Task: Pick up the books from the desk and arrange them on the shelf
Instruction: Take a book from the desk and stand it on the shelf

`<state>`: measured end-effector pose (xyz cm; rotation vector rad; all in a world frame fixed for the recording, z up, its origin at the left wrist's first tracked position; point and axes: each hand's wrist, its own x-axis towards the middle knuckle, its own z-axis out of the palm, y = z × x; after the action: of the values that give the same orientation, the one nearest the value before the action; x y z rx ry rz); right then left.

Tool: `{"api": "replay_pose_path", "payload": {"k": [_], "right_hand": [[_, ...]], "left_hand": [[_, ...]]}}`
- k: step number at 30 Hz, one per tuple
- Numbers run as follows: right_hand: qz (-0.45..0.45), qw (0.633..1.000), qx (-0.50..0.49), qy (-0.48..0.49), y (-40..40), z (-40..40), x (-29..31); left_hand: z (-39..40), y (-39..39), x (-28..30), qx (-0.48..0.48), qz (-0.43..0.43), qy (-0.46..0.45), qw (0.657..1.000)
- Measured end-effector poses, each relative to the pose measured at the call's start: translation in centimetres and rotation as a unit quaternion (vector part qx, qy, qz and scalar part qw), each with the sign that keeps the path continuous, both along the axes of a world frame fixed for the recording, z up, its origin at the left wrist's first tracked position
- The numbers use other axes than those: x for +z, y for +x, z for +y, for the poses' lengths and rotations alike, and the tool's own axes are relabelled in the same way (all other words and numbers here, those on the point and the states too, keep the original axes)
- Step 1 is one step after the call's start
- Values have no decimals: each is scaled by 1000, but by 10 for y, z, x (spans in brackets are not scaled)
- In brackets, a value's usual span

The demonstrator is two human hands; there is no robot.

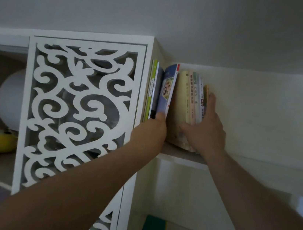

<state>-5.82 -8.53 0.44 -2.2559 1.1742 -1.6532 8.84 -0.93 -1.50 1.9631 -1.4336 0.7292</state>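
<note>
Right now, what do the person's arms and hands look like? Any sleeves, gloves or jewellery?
Both arms are bare along their whole visible length; no sleeve shows. The left hand and right hand wear no gloves, and no watch, bracelet or ring is visible on the parts in view. The picture is dim and slightly blurred, so small details cannot be told.

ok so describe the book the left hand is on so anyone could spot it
Find the white carved lattice panel; the open shelf to its right holds upright books. The blue book leans left, its bottom touched by the left hand. It alone shows a blue cover with a picture; the right-hand bundle shows cream spines.
</note>
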Motion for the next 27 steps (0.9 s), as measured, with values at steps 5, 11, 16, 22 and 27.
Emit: {"api": "replay_pose_path", "payload": {"k": [5, 11, 16, 22, 27], "right_hand": [[13, 1000, 3, 2, -15, 5, 0], [4, 1000, 13, -2, -21, 3, -2], [-32, 999, 29, 27, -42, 1, -1], [-110, 993, -4, 36, -58, -6, -4], [-93, 995, -19, 17, -43, 0, -7]], "left_hand": [[9, 11, 22, -69, 125, 17, 990], [2, 8, 71, -23, 62, 6, 998], [-7, 10, 57, -42, 86, -49, 994], [-1, 22, 30, -92, 72, -164, 980], [2, 25, 39, -97, 21, -153, 983]]}}
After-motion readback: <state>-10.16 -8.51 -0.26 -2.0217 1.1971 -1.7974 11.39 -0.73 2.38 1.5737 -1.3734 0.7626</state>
